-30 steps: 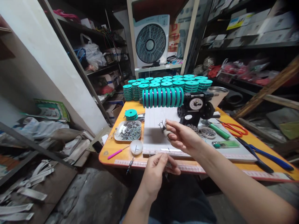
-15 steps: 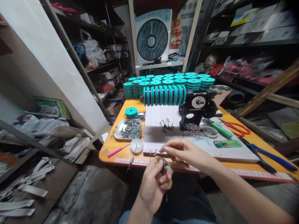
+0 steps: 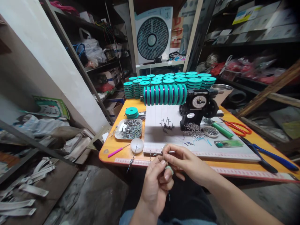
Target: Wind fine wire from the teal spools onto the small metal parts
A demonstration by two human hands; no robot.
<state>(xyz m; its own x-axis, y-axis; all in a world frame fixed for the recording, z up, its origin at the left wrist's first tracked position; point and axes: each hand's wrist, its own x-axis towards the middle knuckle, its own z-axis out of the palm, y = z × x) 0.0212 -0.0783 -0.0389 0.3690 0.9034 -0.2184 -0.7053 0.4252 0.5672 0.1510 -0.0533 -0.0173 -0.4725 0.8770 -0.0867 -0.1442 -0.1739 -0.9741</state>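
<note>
A small greenish piece (image 3: 169,169) is pinched between the closed fingertips of the left hand (image 3: 154,184) and right hand (image 3: 185,162), below the tabletop's (image 3: 112,147) near edge. It is judged light, tiny, easily dropped; a fingertip pinch suits it.

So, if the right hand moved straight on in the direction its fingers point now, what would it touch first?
The right hand points left, toward the left hand. Its fingertips already meet the left hand's fingers around a small greenish piece, so that comes first. Depth is unclear, so this is a judgement.

Both hands raised together, left hand (image 3: 156,182) pinching, right hand (image 3: 185,162) fingertips meeting it
</note>
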